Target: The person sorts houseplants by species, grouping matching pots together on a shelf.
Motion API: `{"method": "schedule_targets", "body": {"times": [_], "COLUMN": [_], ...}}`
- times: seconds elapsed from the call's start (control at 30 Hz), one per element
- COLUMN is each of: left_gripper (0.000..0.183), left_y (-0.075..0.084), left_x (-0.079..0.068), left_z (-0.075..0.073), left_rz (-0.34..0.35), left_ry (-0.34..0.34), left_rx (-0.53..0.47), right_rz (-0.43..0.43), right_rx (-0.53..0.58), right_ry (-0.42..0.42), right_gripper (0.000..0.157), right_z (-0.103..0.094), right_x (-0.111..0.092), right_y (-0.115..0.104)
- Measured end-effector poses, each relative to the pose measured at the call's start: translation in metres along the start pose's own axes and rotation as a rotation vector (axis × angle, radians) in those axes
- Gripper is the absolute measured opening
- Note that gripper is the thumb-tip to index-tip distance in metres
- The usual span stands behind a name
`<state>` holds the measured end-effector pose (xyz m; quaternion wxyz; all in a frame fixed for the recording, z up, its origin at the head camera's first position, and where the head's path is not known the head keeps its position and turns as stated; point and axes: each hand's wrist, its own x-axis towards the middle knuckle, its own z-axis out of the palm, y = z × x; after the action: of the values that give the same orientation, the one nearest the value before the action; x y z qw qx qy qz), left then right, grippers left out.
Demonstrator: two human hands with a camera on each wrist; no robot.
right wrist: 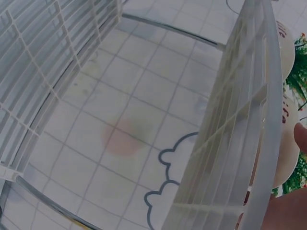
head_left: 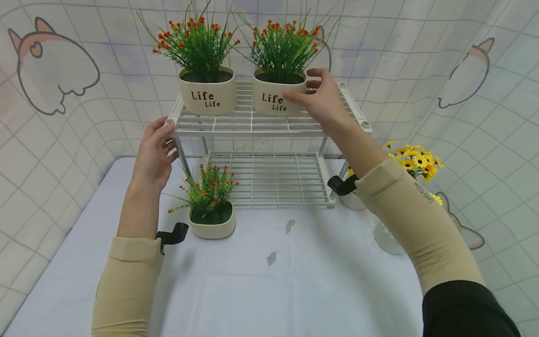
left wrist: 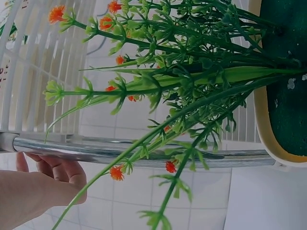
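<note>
My right hand (head_left: 326,100) holds the right-hand potted plant (head_left: 280,93) on the upper shelf, thumb across the front lettering and fingers at the pot's right side. This cream pot carries red-orange flowers and green grass; the right wrist view shows its side (right wrist: 288,143) beyond the shelf edge. Next to it on the same shelf stands a matching potted plant (head_left: 208,93). My left hand (head_left: 153,154) grips the front left corner of the white wire rack (head_left: 252,133), thumb near the top and fingers bent by the metal post (left wrist: 96,152). Part of those fingers is hidden.
A third potted plant (head_left: 212,227) stands on the white-covered table (head_left: 261,290), before the rack's lower shelf (head_left: 273,180). Yellow flowers (head_left: 417,161) in whitish pots stand at right, partly behind my right arm. A tile-patterned curtain (head_left: 404,51) hangs behind the rack.
</note>
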<state>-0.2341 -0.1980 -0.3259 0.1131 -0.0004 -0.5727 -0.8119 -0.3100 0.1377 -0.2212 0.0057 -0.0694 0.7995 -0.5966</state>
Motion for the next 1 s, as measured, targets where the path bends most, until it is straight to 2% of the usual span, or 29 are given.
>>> {"method": "schedule_targets", "body": {"times": [0.13, 0.37, 0.5, 0.67, 0.83, 1.0], "left_gripper": [0.044, 0.045, 0.046, 0.046, 0.045, 0.044], "left_y": [0.000, -0.001, 0.000, 0.000, 0.000, 0.000], "left_x": [0.000, -0.001, 0.000, 0.001, 0.001, 0.001], "left_z": [0.000, 0.000, 0.000, -0.001, -0.001, -0.001], "left_rz": [-0.001, 0.005, -0.001, -0.005, -0.003, -0.001], "left_ry": [0.007, 0.001, -0.007, -0.011, -0.011, -0.016], "left_rx": [-0.003, 0.006, -0.015, -0.031, -0.036, -0.037], "right_rz": [-0.036, -0.182, -0.235, -0.284, -0.285, -0.247], "right_rx": [-0.041, -0.026, -0.018, 0.026, 0.042, 0.084], "right_ry": [0.026, 0.028, 0.007, -0.059, -0.145, -0.213], "right_gripper": [0.084, 0.078, 0.074, 0.071, 0.069, 0.065], "right_z": [-0.001, 0.000, 0.002, 0.008, 0.019, 0.031], "right_x": [-0.011, -0.039, -0.056, -0.076, -0.096, -0.108], "right_y": [0.002, 0.007, 0.010, 0.016, 0.029, 0.050]}}
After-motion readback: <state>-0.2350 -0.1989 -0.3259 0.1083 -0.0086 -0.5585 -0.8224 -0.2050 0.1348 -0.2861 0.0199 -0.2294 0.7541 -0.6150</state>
